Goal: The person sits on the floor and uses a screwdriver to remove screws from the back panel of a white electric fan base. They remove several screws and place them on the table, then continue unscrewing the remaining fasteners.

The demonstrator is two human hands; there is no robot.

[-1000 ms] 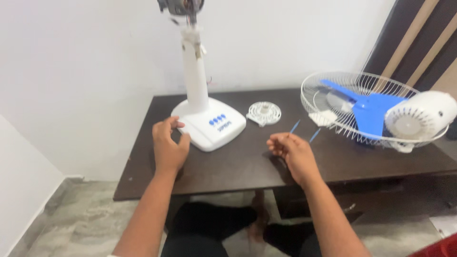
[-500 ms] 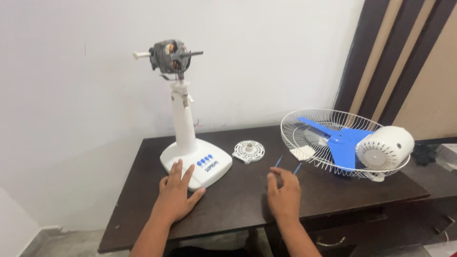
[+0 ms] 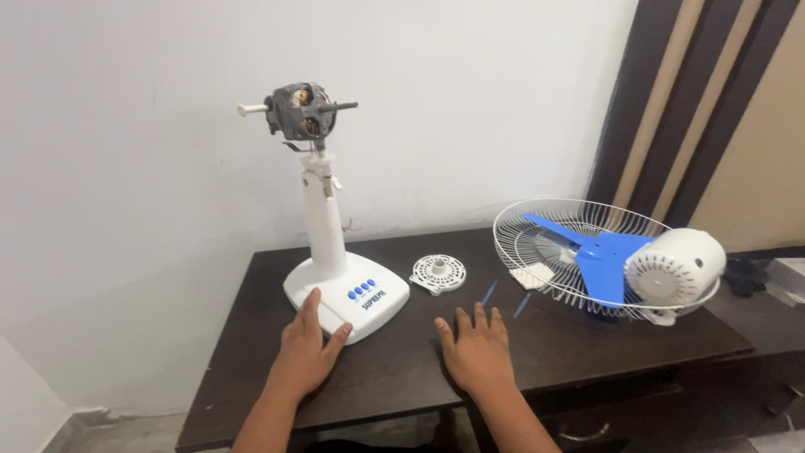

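A white fan stand (image 3: 348,289) with blue buttons stands on a dark wooden table (image 3: 419,369), its bare grey motor (image 3: 300,111) on top of the post. My left hand (image 3: 303,352) lies flat, fingers on the front edge of the stand's base. My right hand (image 3: 475,351) rests palm down on the table, fingers spread, holding nothing. Just beyond its fingertips lie two thin blue sticks (image 3: 489,293). A small round white vented cap (image 3: 438,273) lies right of the base.
At the table's right end a white wire fan guard (image 3: 545,226) holds a blue fan blade (image 3: 599,252) and a white motor cover (image 3: 675,267). A white wall is behind; dark and tan panels stand at the right.
The view has risen, bringing the motor into sight. Both hands opened from curled to flat; the left settled on the base, the right moved slightly left onto the table.
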